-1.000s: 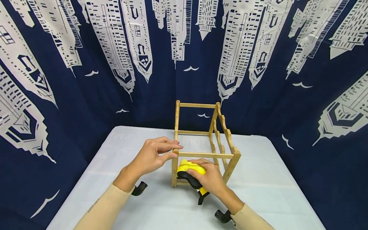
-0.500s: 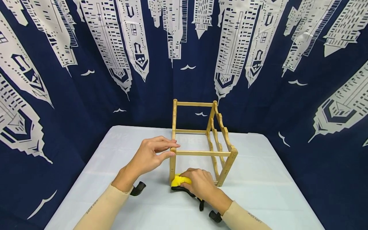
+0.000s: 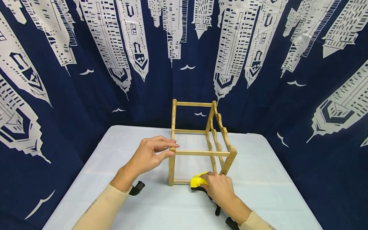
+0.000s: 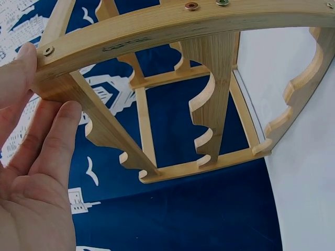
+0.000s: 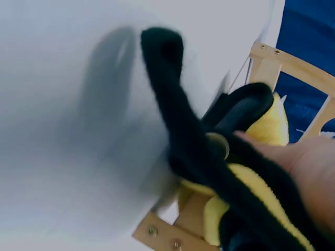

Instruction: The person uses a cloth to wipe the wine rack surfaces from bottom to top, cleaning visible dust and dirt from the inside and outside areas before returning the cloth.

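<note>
A light wooden rack [image 3: 201,153] with wavy notched side slats stands on the white table. My left hand [image 3: 150,156] pinches its near left top corner between thumb and fingers; the left wrist view shows those fingers [image 4: 58,138] against the wood. Low at the rack's front, my right hand [image 3: 221,187] grips a soft yellow-and-black cloth [image 3: 198,181] at the bottom front bar [image 3: 182,182]. Up close in the right wrist view, a dark strap-like end [image 5: 178,104] of the cloth hangs loose, blurred. Most of the right fingers are hidden there.
The white table [image 3: 161,210] carries the rack near its middle. Behind hangs a navy curtain [image 3: 161,95] printed with white buildings and birds. Black curved pieces [image 3: 137,188] sit by each wrist.
My right hand has gone down from the rack's upper front to the lower front bar, then slid right along it with the cloth. The left hand keeps its hold on the corner.
</note>
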A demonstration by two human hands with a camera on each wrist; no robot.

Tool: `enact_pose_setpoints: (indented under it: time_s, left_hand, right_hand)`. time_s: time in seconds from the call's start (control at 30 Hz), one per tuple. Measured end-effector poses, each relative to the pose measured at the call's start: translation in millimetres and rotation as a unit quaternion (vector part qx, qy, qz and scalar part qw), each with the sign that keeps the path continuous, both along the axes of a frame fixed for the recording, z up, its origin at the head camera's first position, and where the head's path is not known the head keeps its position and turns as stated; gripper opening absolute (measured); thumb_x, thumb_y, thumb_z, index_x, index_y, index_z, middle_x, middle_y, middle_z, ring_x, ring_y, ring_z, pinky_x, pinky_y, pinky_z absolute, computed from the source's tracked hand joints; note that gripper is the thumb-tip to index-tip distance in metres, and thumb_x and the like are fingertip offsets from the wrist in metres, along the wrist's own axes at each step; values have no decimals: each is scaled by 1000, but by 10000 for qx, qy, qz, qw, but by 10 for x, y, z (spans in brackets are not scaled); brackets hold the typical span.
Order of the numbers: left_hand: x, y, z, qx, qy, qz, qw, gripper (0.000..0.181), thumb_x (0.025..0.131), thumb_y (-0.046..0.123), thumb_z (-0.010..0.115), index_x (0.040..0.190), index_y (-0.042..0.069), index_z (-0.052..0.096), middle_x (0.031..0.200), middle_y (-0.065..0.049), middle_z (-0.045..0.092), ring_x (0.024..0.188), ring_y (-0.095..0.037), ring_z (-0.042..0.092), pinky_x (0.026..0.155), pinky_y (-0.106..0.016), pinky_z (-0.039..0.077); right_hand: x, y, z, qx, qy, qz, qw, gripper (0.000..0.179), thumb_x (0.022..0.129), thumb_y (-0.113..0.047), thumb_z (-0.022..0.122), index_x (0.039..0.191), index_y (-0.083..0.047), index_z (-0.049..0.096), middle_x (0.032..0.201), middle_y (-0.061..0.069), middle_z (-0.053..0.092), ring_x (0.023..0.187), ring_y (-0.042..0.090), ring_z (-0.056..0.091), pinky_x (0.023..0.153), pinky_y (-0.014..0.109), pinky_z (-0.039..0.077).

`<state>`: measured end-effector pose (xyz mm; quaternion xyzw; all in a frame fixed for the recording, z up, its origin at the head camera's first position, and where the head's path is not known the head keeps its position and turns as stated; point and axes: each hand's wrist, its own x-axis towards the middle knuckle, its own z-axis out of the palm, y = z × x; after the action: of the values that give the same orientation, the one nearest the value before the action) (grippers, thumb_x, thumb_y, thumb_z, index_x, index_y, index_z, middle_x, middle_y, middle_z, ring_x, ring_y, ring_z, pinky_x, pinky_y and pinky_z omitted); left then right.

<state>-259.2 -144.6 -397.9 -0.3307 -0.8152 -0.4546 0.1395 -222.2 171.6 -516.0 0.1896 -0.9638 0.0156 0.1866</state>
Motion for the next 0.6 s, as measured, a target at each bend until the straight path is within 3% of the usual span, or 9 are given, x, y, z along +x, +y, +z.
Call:
enact_pose_setpoints:
  time_s: [0.23,0.6]
  left_hand:
    - [5,37,24,59,38,-1,10000,30,102,12,92,131,23,90,131,0,86,129,-24,84,106,-37,71]
    - [20,52,-14,34,-49,141,9999,33,101,11,92,130,25,90,130,4,85,130,-21,83,106,-36,70]
  right_hand:
    - [55,46,26,242,251,-70,9994,37,79,-28,110,111,-21,91,107,-2,90,64,21,79,40,30,51]
    - [-34,-72,-35,-238,-148,521,9983,35,85,-28,106,115,-20,91,113,0,92,85,21,87,54,32,63]
